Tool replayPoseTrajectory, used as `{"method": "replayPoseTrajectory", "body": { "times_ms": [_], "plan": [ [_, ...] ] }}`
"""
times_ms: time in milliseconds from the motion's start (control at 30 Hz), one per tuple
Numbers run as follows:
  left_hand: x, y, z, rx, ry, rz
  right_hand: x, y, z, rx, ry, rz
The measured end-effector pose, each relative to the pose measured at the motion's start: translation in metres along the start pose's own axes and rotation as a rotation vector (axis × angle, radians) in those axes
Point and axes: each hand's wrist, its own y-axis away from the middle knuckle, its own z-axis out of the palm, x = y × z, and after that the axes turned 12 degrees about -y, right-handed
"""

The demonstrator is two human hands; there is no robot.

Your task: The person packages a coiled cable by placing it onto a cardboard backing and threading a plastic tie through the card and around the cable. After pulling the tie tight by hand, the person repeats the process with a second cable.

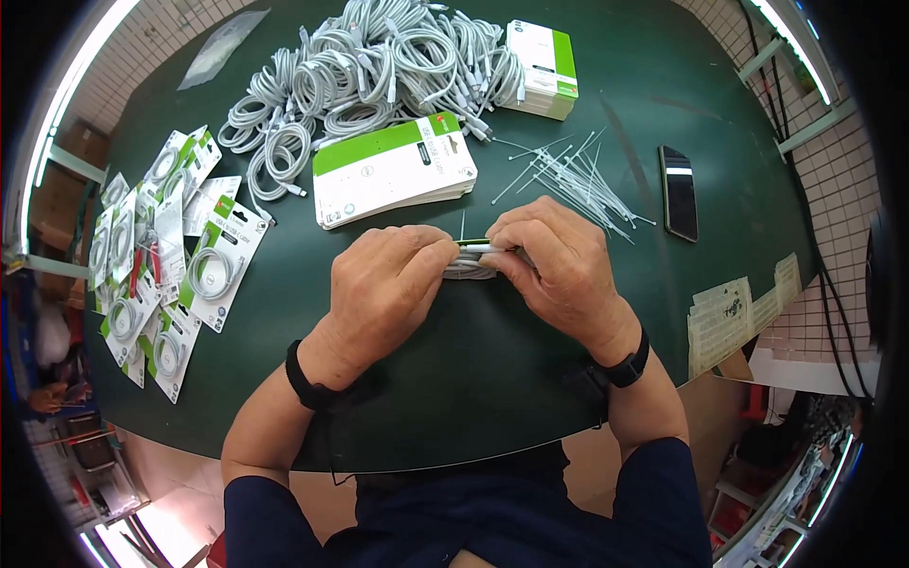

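Above the near middle of the table, my left hand [386, 279] and my right hand [561, 263] are closed with their fingertips close together. Between them is a white-and-green cardboard card, seen nearly edge-on, with a coiled white cable [468, 270] against it. A thin white cable tie [463, 225] sticks up beside my left fingertips. My fingers hide most of the card. Just beyond lies a stack of printed cards [388, 180]. Loose cable ties [582, 185] are spread out past my right hand.
A heap of coiled cables [379, 76] and a second card stack [538, 71] stand at the back. Carded cables [213, 270] overlap at left, with red-handled pliers [154, 263] among them. A phone [679, 199] and taped-down paper [724, 327] lie at right; a plastic bag [220, 47] lies far left.
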Motion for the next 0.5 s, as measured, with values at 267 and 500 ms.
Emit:
{"method": "replayPoseTrajectory", "body": {
  "times_ms": [267, 500],
  "plan": [
    [-0.007, 0.001, 0.004, 0.066, 0.014, 0.075, 0.004, 0.002, 0.002, -0.015, -0.02, 0.013],
    [-0.002, -0.002, 0.002, 0.026, -0.051, 0.105, 0.011, 0.006, 0.004, 0.028, -0.031, -0.03]
  ]
}}
